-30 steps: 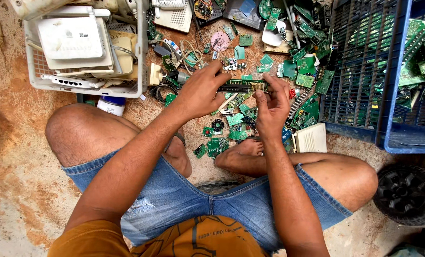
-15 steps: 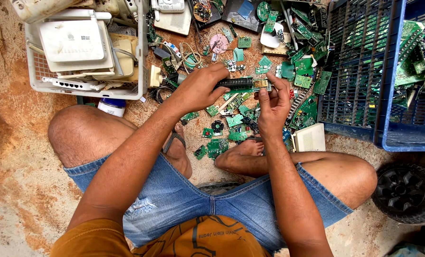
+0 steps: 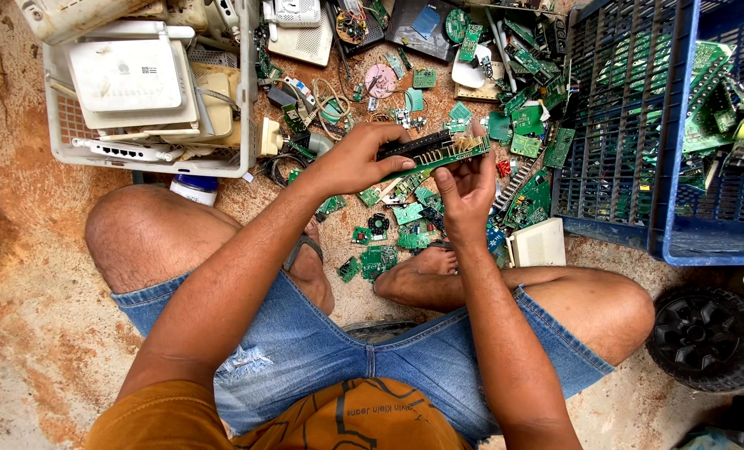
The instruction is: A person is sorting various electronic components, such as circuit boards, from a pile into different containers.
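Long green circuit board point(image 3: 439, 154) runs left-right, slightly tilted; left hand point(image 3: 357, 162) clamped on its left end, right hand point(image 3: 465, 185) pinching the right end from below.

Circuit board point(image 3: 439, 155) is showing green with a black strip; blue crate point(image 3: 618, 125) is holding green boards; basket point(image 3: 64, 137) is appearing white; shorts point(image 3: 322, 350) are showing faded blue denim; ground point(image 3: 22, 275) is showing reddish-brown.

White basket point(image 3: 62, 125), blue crate point(image 3: 664, 167), black wheel point(image 3: 712, 337)
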